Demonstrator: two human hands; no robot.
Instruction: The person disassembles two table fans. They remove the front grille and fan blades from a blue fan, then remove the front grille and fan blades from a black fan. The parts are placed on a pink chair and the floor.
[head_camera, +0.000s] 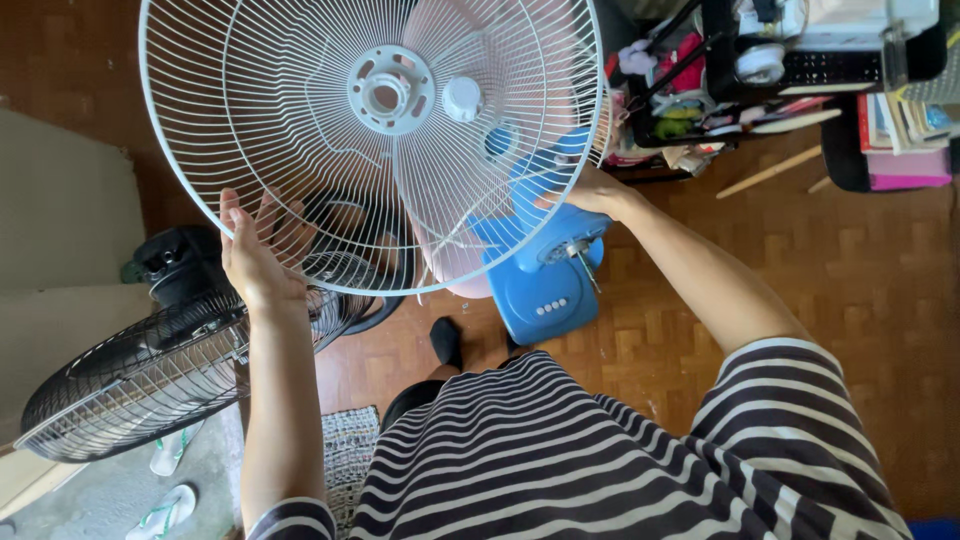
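Left hand (252, 262), right hand (585, 190): gripping one white fan guard (375, 140) | one blue fan (545, 280)

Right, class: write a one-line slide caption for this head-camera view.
Both hands, left hand and right hand, hold a white wire fan guard above a blue fan body, beside a black fan.

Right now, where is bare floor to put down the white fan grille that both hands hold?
The widest bare patch is the wood floor right of the blue fan body, below the cluttered black shelf. It is crowded on the left: a black fan fills the space there, with sandals below it. The left hand and right hand grip the white grille at its rim.
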